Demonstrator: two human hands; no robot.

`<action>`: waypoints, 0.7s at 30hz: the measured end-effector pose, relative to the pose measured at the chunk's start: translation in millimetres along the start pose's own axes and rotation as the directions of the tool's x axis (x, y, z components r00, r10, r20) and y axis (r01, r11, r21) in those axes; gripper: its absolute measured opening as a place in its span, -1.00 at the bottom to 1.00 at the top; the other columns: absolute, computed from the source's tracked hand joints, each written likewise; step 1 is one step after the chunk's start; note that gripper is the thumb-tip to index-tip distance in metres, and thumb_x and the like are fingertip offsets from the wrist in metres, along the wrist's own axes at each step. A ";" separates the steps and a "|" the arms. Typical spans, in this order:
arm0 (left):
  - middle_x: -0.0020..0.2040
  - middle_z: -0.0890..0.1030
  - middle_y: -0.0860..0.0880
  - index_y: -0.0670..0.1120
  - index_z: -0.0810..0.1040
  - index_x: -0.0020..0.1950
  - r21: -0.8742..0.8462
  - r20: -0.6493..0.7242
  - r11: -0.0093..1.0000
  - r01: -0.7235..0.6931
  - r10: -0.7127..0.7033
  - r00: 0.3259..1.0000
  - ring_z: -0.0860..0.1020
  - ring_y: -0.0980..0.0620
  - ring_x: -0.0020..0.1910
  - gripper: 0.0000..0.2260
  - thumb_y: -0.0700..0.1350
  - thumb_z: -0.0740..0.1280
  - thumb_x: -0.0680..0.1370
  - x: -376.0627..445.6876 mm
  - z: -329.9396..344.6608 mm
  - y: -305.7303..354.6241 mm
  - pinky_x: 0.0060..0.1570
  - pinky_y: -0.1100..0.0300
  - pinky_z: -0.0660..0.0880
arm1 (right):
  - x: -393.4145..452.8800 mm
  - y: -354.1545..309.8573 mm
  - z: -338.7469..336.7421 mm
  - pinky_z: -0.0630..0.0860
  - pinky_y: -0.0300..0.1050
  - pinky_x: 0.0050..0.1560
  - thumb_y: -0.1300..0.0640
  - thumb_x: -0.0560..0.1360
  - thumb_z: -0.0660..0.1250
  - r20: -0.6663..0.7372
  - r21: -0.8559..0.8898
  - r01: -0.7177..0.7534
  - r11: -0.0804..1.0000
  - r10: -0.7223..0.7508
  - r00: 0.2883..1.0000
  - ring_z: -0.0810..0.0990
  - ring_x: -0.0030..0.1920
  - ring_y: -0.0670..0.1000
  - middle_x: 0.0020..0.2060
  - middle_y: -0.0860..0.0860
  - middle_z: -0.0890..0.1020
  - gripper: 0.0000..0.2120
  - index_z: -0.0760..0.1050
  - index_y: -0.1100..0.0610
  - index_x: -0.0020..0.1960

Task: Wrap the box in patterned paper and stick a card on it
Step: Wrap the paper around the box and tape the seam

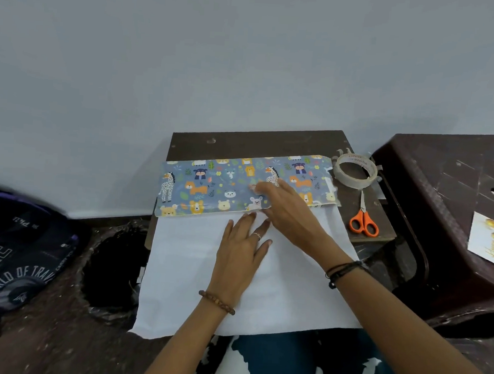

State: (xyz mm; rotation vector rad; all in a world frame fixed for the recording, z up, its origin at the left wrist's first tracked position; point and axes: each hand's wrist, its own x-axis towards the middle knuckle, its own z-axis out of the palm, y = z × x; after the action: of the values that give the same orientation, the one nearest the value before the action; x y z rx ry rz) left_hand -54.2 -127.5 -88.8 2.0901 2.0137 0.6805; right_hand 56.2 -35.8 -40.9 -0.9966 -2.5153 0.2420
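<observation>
Two hands are engaged on the patterned paper (240,186), which lies on the small dark bench (257,142) with its white reverse side up and its near part hanging over the person's lap. The far edge of the sheet has been folded toward the person, so that a printed band of animals is shown across the bench.

The left hand (240,248) is laid flat on the white reverse, its fingers (249,220) spread and straight, their tips just short of the fold's edge. The right hand (285,209) is placed over the printed band, its fingers extended and pressed down on the flap; nothing is seen to be pinched. Whether the box is already beneath the folded band cannot be told; no box is visible anywhere.

The step in hand is judged to be the first fold of the wrapping, with the flap being held or creased. Fixing has not yet been done: the tape roll (355,170) lies at the bench's right far corner, with short strips apparently stuck ready along the bench edge, and the orange-handled scissors (363,220) lie just below it. The card (489,243) rests on the brown plastic stool (441,198) to the right, well apart from the paper.

The next move is judged to call for one hand to hold the flap while the other reaches for tape.
</observation>
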 end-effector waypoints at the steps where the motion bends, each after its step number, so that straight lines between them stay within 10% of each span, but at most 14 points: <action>1: 0.39 0.39 -0.11 -0.03 0.41 0.38 -0.004 0.000 1.000 -0.004 0.004 1.000 0.31 -0.05 0.41 -0.48 0.14 -0.07 0.55 -0.3 -0.5 0.3 0.40 0.05 -0.04 | 0.6 0.4 -0.5 0.22 -0.02 0.37 0.38 0.45 0.35 -0.002 -0.007 0.007 1.000 -0.007 1.000 0.59 0.10 0.13 0.11 0.14 0.60 -0.66 0.44 0.23 0.20; 10: 0.28 0.42 -0.17 -0.19 0.49 0.24 -0.176 -0.233 0.943 0.283 -0.319 0.918 0.42 -0.14 0.26 -0.67 -0.07 0.32 0.54 -13.8 -14.2 -21.7 0.20 0.01 0.43 | 7.4 1.1 3.4 0.19 -0.05 0.40 0.36 0.47 0.32 -0.007 0.024 -0.051 0.998 0.051 0.999 0.56 0.04 0.16 0.11 0.11 0.59 -0.66 0.38 0.19 0.22; 21: 0.29 0.31 -0.09 -0.20 0.53 -0.04 -0.397 -0.245 0.728 0.559 -0.671 0.700 0.36 -0.14 0.21 -0.72 -0.12 0.51 0.36 -3.0 -42.7 -30.9 0.08 0.05 0.32 | 8.3 -4.2 0.0 0.27 0.08 0.36 0.44 0.42 0.34 -0.061 -0.023 -0.028 0.999 0.026 0.998 0.60 -0.02 0.18 0.10 0.13 0.61 -0.56 0.40 0.19 0.25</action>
State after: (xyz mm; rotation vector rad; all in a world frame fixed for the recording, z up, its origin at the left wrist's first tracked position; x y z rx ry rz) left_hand -100.3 -136.3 -64.7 1.0297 2.4186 1.1999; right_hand 48.2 -33.3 -37.0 -1.0323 -2.4571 0.1873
